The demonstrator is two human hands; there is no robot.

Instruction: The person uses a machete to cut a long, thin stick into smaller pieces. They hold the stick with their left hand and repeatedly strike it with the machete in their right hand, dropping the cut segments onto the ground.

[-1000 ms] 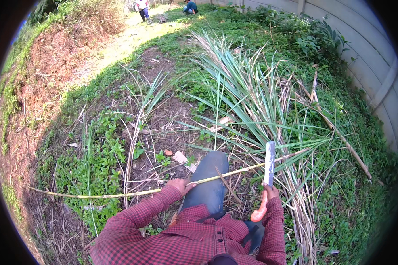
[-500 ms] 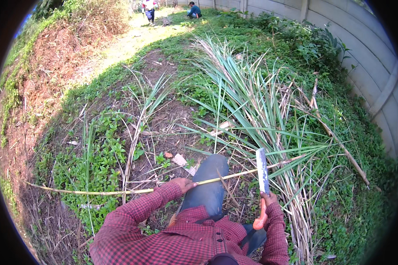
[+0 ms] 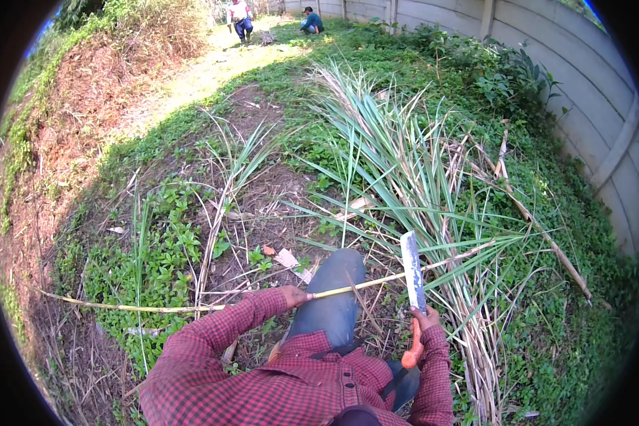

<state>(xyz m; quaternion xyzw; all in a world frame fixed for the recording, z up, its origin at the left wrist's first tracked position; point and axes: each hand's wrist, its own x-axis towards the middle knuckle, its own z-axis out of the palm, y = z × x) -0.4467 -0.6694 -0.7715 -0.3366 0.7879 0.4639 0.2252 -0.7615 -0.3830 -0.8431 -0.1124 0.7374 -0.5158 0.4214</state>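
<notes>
My left hand (image 3: 296, 297) is closed around a long, thin yellow-green cane stalk (image 3: 156, 309), beside my bent knee. The stalk lies across my grey trouser leg (image 3: 331, 319) and stretches well out to the left; its right end carries long green leaves (image 3: 508, 243). My right hand (image 3: 426, 319) grips a machete (image 3: 412, 270) by its orange handle, blade pointing up and away from me. The worn, pale blade crosses the stalk right of the knee; whether they touch I cannot tell.
A heap of long cut leaves and stalks (image 3: 397, 163) lies ahead and to the right. A dry stick (image 3: 547, 238) rests beyond it, near a grey panel wall (image 3: 589, 92). An earth bank (image 3: 71, 135) rises at left. Two people (image 3: 241, 21) are far off, one crouching.
My right hand and the machete have shifted slightly left. My left hand has moved a little left too, still gripping the stalk. The distant standing person has changed stance.
</notes>
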